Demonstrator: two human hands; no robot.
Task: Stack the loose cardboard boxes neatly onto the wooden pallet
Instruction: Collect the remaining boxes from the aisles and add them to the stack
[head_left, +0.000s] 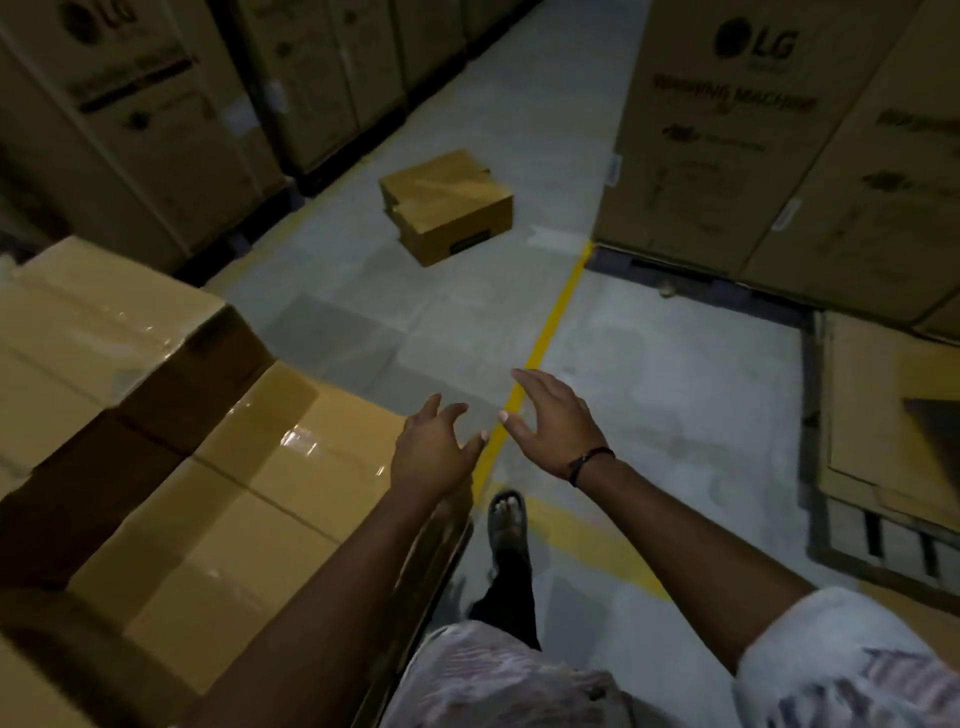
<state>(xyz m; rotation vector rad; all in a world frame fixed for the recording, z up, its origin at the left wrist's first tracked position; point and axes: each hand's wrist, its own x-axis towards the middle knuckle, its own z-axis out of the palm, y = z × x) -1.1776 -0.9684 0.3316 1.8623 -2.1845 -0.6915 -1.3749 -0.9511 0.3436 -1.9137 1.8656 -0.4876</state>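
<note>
A pale patterned shirt (493, 675) fills the bottom edge at 6 o'clock, nearest the viewer, and two bare forearms reach forward from it. The left hand (434, 447) and right hand (550, 421) hover side by side near the centre, fingers spread wide, holding nothing. A dark band (589, 460) circles the right wrist. Below the hands, a sandalled foot (508, 525) stands on the grey floor (675, 415), by a yellow line (550, 322). One loose cardboard box (447, 205) sits alone on the floor at 12 o'clock, well apart from the hands. Taped stacked boxes (249, 467) fill 8 to 9 o'clock. A slatted pallet (883, 540) lies at 3 to 4 o'clock, bearing flattened cardboard (893, 405). Tall LG cartons (727, 156) stand at 1 to 2 o'clock.
</note>
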